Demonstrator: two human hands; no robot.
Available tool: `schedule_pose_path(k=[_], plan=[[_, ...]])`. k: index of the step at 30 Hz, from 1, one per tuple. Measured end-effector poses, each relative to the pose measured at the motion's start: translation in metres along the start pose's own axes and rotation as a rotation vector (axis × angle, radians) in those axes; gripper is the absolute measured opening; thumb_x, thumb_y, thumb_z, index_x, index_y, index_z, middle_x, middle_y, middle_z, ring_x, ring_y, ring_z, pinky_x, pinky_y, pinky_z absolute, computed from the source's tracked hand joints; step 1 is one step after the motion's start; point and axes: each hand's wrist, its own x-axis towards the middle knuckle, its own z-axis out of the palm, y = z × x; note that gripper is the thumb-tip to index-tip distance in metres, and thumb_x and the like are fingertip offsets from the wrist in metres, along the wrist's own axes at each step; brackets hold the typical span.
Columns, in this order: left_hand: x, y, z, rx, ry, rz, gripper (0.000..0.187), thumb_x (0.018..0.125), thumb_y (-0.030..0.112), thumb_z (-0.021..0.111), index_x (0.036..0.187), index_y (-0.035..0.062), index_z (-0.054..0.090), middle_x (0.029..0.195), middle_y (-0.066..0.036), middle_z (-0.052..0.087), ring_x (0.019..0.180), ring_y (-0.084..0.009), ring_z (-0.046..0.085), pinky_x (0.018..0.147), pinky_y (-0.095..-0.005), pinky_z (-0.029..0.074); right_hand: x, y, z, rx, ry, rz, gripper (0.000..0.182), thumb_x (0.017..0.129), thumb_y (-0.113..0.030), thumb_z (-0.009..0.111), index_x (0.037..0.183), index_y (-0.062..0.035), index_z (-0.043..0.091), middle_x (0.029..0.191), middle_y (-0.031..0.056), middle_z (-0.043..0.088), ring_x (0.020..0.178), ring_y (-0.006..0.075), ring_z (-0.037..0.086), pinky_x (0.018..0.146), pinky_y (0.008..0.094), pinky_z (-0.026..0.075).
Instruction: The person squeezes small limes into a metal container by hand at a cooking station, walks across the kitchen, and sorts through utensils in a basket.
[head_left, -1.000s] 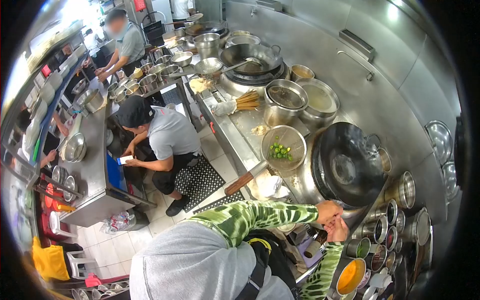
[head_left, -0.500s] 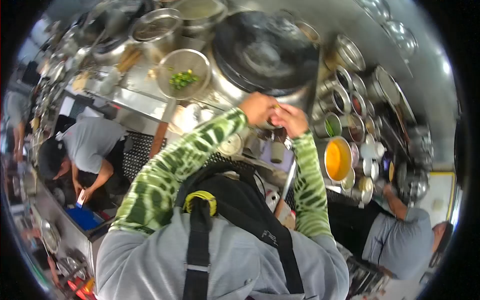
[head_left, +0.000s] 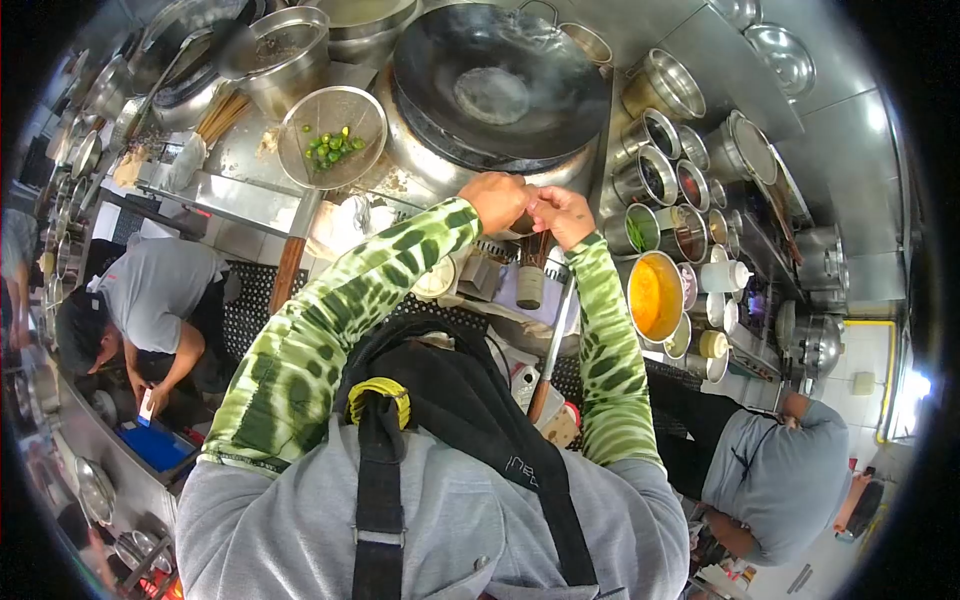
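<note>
My left hand point(head_left: 495, 201) and my right hand point(head_left: 562, 214) meet in front of the wok's near edge, with their fingertips pinched together. Whatever is between the fingers is hidden or too small to name. Just beyond them a large black wok point(head_left: 500, 90) sits on the stove, with a pale patch at its bottom. To the left, a wire-mesh strainer point(head_left: 371, 108) with a wooden handle holds small green pieces point(head_left: 332, 147), some showing yellow. Below my hands stands a grey cylindrical holder point(head_left: 530, 287) with thin dark sticks in it.
On the right are a pot of orange liquid point(head_left: 656, 296), a container of chopped greens point(head_left: 641, 228), several metal pots and squeeze bottles point(head_left: 724, 276). A co-worker point(head_left: 165, 290) bends over a blue tray at left; another person point(head_left: 775, 480) stands at right. A long-handled tool point(head_left: 556, 345) lies near my body.
My view has shifted, so the wok, strainer and pots sit further left and slightly higher. Both hands stay pressed together; a small yellowish bit seen between them earlier is no longer visible.
</note>
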Motion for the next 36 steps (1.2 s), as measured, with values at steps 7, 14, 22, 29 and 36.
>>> schedule_pose_path(k=[7,14,22,29,36], plan=[[0.01,0.003,0.003,0.102,-0.168,-0.223,0.011,0.073,0.01,0.061,0.079,0.0046,0.068,0.079,-0.017,0.068,0.076,-0.0349,0.068,0.066,-0.0459,0.055,0.014,0.003,-0.004,-1.031,0.221,-0.175,0.03,0.083,-0.031,0.066,0.092,-0.0023,0.065,0.086,0.022,0.066,0.088,0.0403,0.063,0.076,0.0472,0.048],[-0.001,-0.007,0.002,0.103,-0.086,-0.314,0.008,0.069,0.01,0.064,0.075,0.0053,0.067,0.076,-0.017,0.066,0.075,-0.0349,0.067,0.066,-0.0453,0.054,0.018,-0.009,0.018,-1.207,0.16,-0.084,0.038,0.089,-0.036,0.058,0.093,0.0014,0.064,0.089,0.0242,0.066,0.09,0.0416,0.063,0.081,0.0492,0.048],[-0.009,-0.002,0.001,0.102,-0.06,-0.375,0.009,0.073,0.013,0.061,0.074,0.006,0.067,0.076,-0.016,0.065,0.074,-0.0341,0.066,0.066,-0.045,0.054,0.019,0.005,0.02,-1.336,0.231,-0.134,0.041,0.09,-0.044,0.054,0.086,-0.0049,0.066,0.081,0.0208,0.067,0.08,0.0407,0.064,0.076,0.0502,0.049],[-0.01,-0.003,-0.002,0.087,-0.045,-0.43,0.013,0.075,0.016,0.06,0.076,0.006,0.068,0.077,-0.017,0.066,0.073,-0.0352,0.065,0.066,-0.046,0.053,0.025,0.003,0.027,-1.318,0.291,-0.143,0.036,0.09,-0.036,0.05,0.082,-0.0064,0.069,0.081,0.0193,0.068,0.076,0.0392,0.065,0.073,0.0498,0.051],[-0.008,-0.005,0.006,0.014,-0.033,-0.437,0.016,0.078,0.018,0.058,0.074,0.0048,0.067,0.071,-0.019,0.065,0.069,-0.0388,0.064,0.064,-0.0493,0.052,0.022,0.009,0.024,-1.257,0.436,-0.27,0.039,0.088,-0.04,0.052,0.073,-0.0069,0.068,0.074,0.021,0.065,0.071,0.0417,0.063,0.069,0.0521,0.05]])
